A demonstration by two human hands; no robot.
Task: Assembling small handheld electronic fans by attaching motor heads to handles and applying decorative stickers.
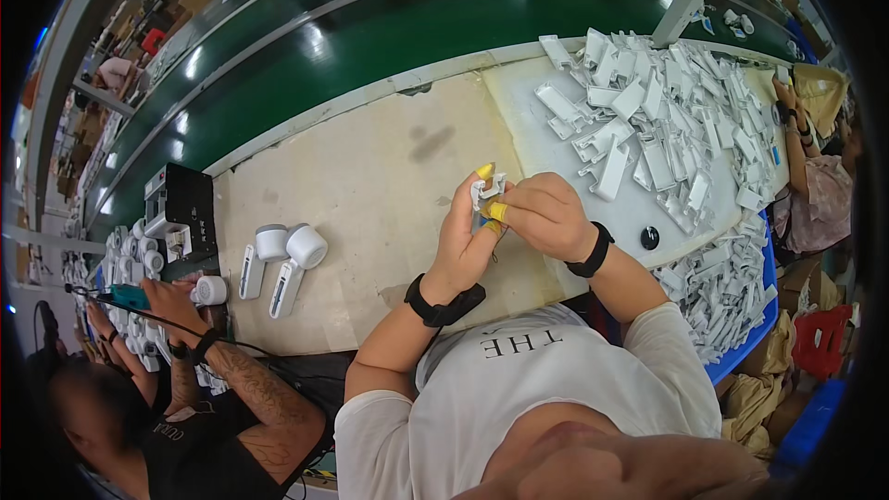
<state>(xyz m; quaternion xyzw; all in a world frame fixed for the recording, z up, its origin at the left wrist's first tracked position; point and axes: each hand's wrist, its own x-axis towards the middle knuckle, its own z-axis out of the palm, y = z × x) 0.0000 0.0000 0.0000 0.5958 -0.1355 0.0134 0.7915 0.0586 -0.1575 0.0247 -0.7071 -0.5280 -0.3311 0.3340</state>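
Over the middle of the table, my left hand [465, 239] is closed around a small white plastic part [487, 189] with a notched, clip-like end. Yellow covers wrap some of my fingertips. My right hand [548, 213] meets the left at the lower end of this part, thumb and fingers pinched together. What the right fingertips grip is hidden, though a speck of blue shows between the hands. Closest on the right lies a large heap of white plastic housings [653, 153], long and channel-shaped.
Two white devices with round heads [306, 246] lie on the beige table [361, 167] to the left. Beyond them stands a black machine [190, 213], beside a co-worker's hands [171, 306]. A blue bin [770, 292] of white parts sits at right. A green conveyor [370, 37] runs behind.
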